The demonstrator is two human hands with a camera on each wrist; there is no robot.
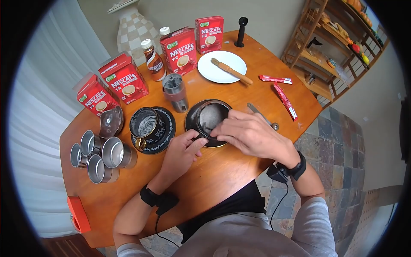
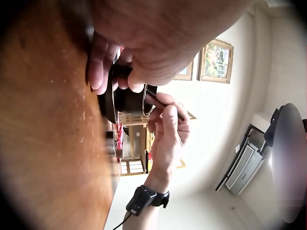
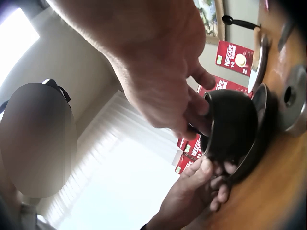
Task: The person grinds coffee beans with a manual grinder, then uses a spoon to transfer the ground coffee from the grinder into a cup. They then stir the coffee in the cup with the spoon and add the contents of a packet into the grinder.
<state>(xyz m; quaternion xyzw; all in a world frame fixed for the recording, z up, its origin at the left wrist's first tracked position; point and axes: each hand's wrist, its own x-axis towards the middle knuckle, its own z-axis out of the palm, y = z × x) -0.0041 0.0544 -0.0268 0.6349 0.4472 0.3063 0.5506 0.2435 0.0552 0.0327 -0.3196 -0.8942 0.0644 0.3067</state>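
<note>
A black cup with a greyish interior stands on a dark saucer near the table's front edge. My left hand grips the cup low at its near side, fingertips close to the saucer. Over the right of the rim, my right hand reaches in from above. Its thumb and fingers pinch a dark slim utensil that slants into the cup; the lower end is hidden by the cup wall. Left of this cup is a second black cup with a gold handle, on a saucer with white lettering.
A metal grinder stands behind the cups. Several steel cups and a glass bowl are at left. Red Nescafe boxes and a bottle line the back. A brush lies across a white plate, near red sachets.
</note>
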